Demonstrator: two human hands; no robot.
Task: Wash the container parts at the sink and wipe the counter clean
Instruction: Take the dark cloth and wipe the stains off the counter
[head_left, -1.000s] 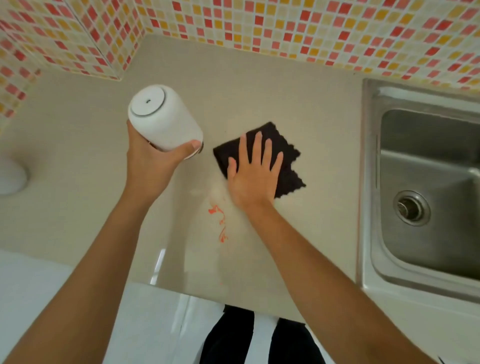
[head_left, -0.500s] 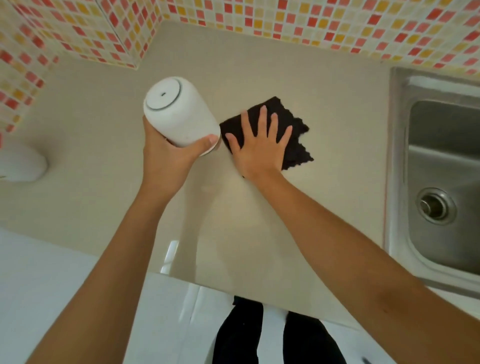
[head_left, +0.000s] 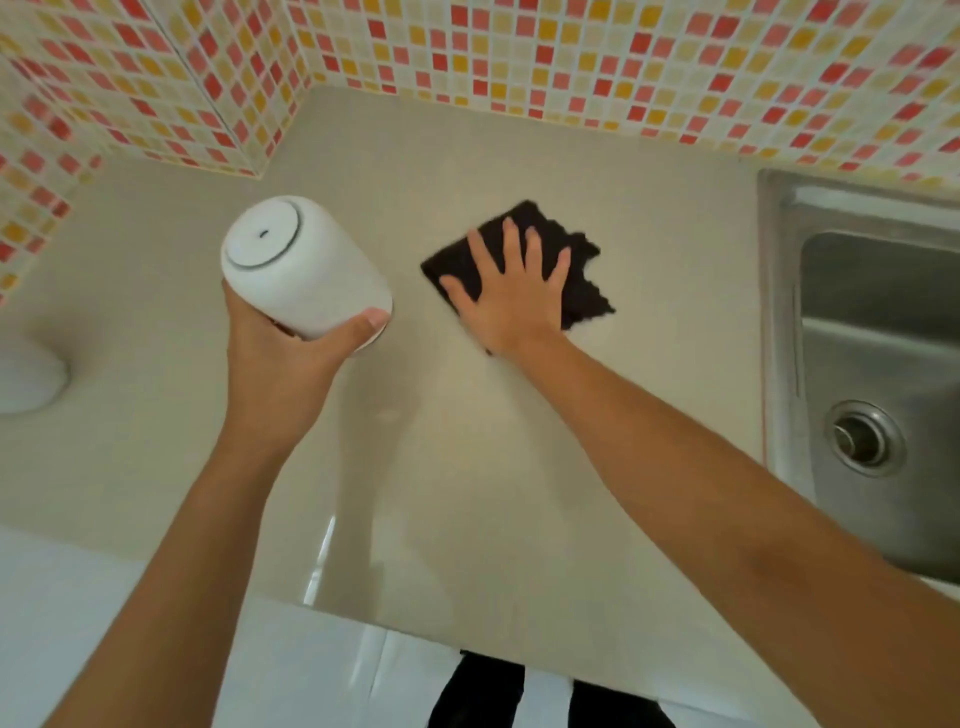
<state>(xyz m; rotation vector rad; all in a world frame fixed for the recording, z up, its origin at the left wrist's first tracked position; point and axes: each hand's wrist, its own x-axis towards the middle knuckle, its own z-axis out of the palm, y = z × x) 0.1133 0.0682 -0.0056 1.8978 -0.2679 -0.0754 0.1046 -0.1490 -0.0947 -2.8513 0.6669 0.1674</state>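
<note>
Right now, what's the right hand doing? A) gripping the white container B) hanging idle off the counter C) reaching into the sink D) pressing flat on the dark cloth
D: the right hand lies with fingers spread flat on the dark cloth on the counter, while the left hand holds the white container.

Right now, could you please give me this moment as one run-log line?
step: wiping counter | left hand: holds white container aloft | right hand: flat on black cloth | sink: at right

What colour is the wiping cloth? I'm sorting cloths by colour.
Black, or very dark; the cloth shows in the head view.
</note>
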